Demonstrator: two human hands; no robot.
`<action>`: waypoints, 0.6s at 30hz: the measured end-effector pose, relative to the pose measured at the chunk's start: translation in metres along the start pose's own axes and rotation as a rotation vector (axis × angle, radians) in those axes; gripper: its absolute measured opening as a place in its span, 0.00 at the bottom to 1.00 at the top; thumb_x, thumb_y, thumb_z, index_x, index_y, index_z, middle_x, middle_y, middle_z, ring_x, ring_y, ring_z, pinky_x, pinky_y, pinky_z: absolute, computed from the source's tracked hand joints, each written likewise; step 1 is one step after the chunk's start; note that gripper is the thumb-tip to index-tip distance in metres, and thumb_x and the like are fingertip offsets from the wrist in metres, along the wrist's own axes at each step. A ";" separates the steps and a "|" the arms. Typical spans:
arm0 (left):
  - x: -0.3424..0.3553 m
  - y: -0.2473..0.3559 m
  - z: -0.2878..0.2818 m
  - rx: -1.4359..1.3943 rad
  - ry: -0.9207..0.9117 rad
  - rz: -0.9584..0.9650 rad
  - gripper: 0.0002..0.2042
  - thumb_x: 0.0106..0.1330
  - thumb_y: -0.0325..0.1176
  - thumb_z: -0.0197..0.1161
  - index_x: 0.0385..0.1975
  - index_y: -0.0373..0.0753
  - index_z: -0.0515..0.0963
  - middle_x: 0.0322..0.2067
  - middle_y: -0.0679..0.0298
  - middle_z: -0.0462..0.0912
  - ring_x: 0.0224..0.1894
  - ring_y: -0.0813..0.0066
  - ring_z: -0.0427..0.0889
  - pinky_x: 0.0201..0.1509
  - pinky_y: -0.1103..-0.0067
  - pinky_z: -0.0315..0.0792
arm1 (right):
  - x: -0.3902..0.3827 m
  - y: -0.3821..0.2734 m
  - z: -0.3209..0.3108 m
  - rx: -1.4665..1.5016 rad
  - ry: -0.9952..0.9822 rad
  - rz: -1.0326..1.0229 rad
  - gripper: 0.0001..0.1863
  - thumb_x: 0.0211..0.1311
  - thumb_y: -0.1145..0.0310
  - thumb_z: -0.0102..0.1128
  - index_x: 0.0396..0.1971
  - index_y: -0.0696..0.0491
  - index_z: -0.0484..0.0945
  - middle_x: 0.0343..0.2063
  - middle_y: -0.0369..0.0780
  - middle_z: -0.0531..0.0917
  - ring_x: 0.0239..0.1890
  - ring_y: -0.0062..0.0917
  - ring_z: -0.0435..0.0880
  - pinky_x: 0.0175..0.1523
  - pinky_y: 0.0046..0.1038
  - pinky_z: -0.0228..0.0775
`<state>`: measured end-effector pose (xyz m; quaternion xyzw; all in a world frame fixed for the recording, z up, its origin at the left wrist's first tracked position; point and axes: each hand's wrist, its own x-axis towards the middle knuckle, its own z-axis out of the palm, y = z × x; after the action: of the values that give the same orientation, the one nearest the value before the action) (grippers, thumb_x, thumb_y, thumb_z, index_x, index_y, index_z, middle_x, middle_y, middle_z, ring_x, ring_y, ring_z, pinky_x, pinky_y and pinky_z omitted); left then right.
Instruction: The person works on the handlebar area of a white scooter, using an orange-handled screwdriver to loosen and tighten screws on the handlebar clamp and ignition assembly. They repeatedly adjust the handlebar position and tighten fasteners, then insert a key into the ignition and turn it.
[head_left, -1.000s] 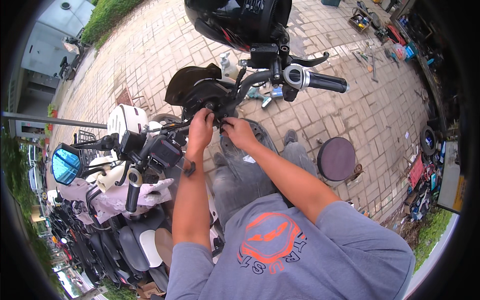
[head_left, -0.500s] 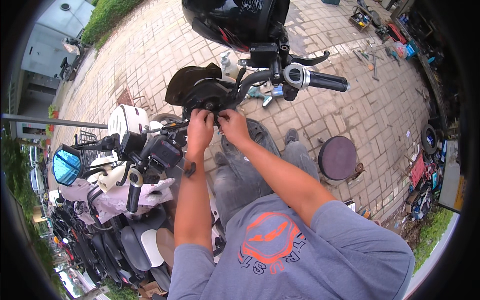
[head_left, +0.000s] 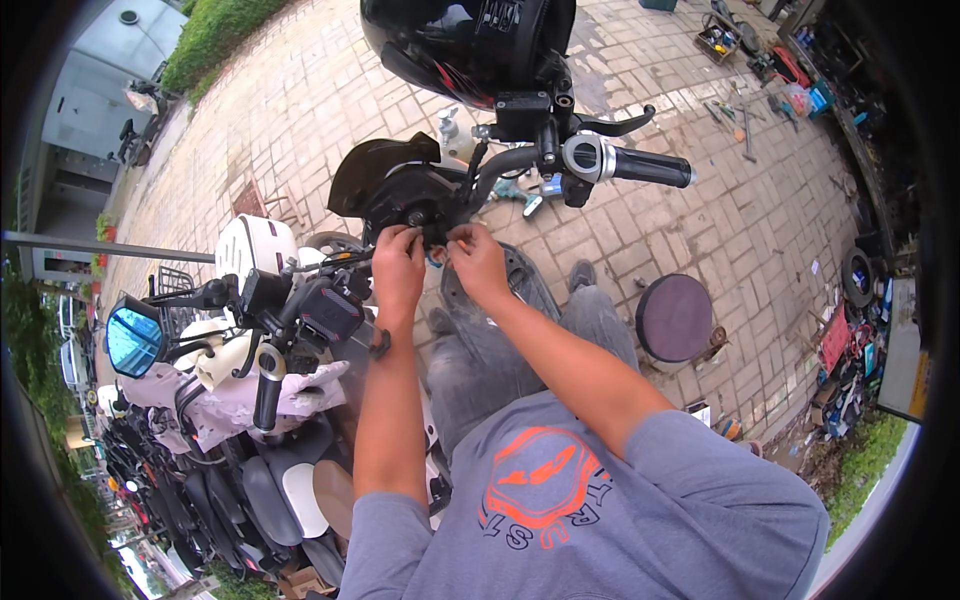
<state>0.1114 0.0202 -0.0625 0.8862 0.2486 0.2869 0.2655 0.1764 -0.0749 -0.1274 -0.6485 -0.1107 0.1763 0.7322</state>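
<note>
Both hands are at the front of a scooter, just under its black front panel. My left hand has its fingers bent and pinched together at the panel's lower edge. My right hand is close beside it, thumb and fingers also pinched. Dark parts and a bit of blue, perhaps wiring, show in the gap between the hands; what the fingertips hold is too small to make out. Above them are the handlebar's right grip and brake lever. The left grip is beside my left forearm.
A black helmet-like rounded casing is at the top. A green power tool lies on the brick paving beyond the scooter. A round stool stands at right, with scattered tools farther off. Parked scooters crowd the left.
My right hand has shifted slightly right and turned, opening a wider gap between the hands. The left hand is slightly lower, still pinched at the panel's lower edge.
</note>
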 end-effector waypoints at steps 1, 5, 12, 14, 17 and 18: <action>0.002 0.001 -0.005 -0.006 -0.006 0.008 0.07 0.56 0.22 0.59 0.34 0.33 0.80 0.32 0.52 0.78 0.35 0.54 0.79 0.39 0.70 0.73 | -0.002 0.006 -0.003 -0.066 -0.020 0.037 0.08 0.55 0.74 0.59 0.34 0.60 0.76 0.25 0.44 0.83 0.26 0.28 0.82 0.33 0.27 0.72; 0.006 0.010 -0.008 -0.018 0.062 -0.006 0.09 0.58 0.21 0.57 0.39 0.34 0.77 0.33 0.52 0.78 0.35 0.54 0.79 0.40 0.70 0.72 | -0.010 0.006 -0.005 -0.021 -0.176 0.283 0.08 0.57 0.71 0.60 0.32 0.61 0.77 0.25 0.40 0.82 0.22 0.21 0.80 0.25 0.25 0.69; 0.008 0.025 -0.009 -0.081 0.184 -0.016 0.09 0.60 0.21 0.56 0.39 0.34 0.77 0.34 0.54 0.79 0.35 0.57 0.79 0.40 0.72 0.73 | -0.006 -0.003 0.010 0.518 -0.259 0.676 0.08 0.59 0.68 0.61 0.29 0.58 0.77 0.20 0.35 0.78 0.14 0.17 0.72 0.16 0.20 0.57; 0.006 0.027 -0.010 -0.056 0.159 -0.013 0.09 0.60 0.21 0.56 0.39 0.34 0.77 0.34 0.54 0.79 0.36 0.57 0.79 0.40 0.72 0.73 | -0.007 -0.004 0.015 0.473 -0.231 0.646 0.09 0.58 0.67 0.61 0.29 0.58 0.76 0.20 0.36 0.78 0.14 0.17 0.72 0.16 0.20 0.57; 0.001 0.028 -0.009 -0.084 0.143 0.017 0.09 0.60 0.20 0.56 0.40 0.33 0.77 0.35 0.57 0.78 0.36 0.63 0.79 0.41 0.75 0.73 | -0.006 -0.002 0.023 0.420 -0.155 0.601 0.10 0.58 0.67 0.62 0.28 0.59 0.75 0.19 0.36 0.77 0.14 0.17 0.72 0.15 0.20 0.57; -0.002 0.030 -0.008 -0.095 0.142 0.027 0.09 0.60 0.19 0.57 0.40 0.32 0.77 0.35 0.58 0.78 0.36 0.65 0.79 0.42 0.76 0.72 | -0.005 -0.001 0.024 0.405 -0.123 0.586 0.10 0.57 0.68 0.63 0.27 0.59 0.75 0.19 0.36 0.77 0.14 0.17 0.72 0.15 0.21 0.57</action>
<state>0.1138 -0.0003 -0.0398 0.8534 0.2408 0.3641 0.2848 0.1620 -0.0551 -0.1224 -0.4825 0.0732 0.4360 0.7562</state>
